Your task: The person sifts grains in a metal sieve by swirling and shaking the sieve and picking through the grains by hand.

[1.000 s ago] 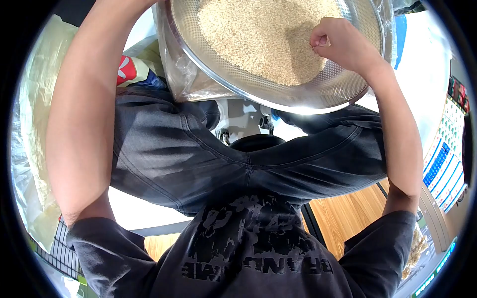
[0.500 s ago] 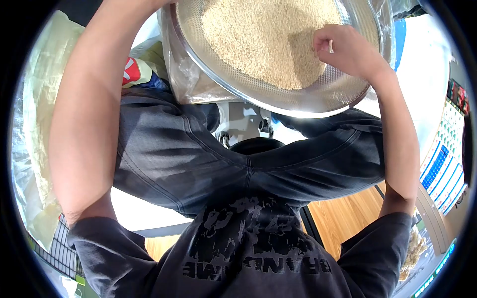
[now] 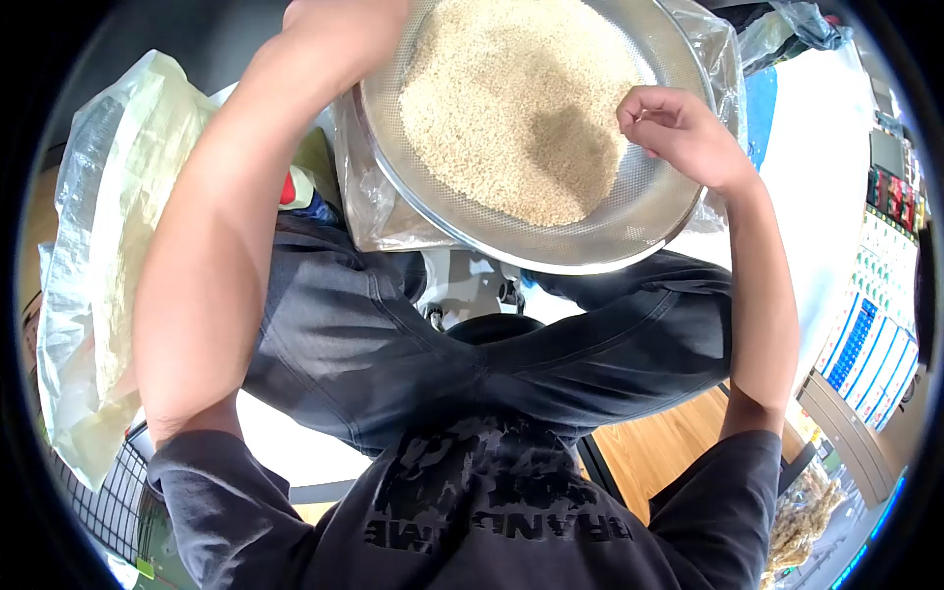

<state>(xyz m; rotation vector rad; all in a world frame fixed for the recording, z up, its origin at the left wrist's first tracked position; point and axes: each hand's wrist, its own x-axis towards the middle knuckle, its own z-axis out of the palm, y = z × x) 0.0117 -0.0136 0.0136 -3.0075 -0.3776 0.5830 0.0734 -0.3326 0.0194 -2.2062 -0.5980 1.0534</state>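
Observation:
A wide round metal mesh sieve [image 3: 610, 226] holds a broad heap of pale beige grains [image 3: 501, 108]. My right hand [image 3: 683, 133] is over the right side of the heap, its fingers curled and pressed together. Whether anything sits in that pinch cannot be seen. At the top edge of the view, my left hand [image 3: 349, 29] is by the sieve's upper left rim. It is smeared and partly cut off, so its fingers are hidden. Beneath the sieve lies a clear plastic bag [image 3: 379, 211].
A yellowish translucent plastic bag [image 3: 108, 236] hangs at the left, above a black wire basket [image 3: 108, 501]. Dark trousers [image 3: 364, 324] lie below the sieve. White table surface [image 3: 816, 147] extends to the right, with boxed goods [image 3: 865, 344] beyond it.
The sieve appears lower and farther left as the view shifts. My left hand has come into the picture at the top. My right hand stays curled over the right side of the grains.

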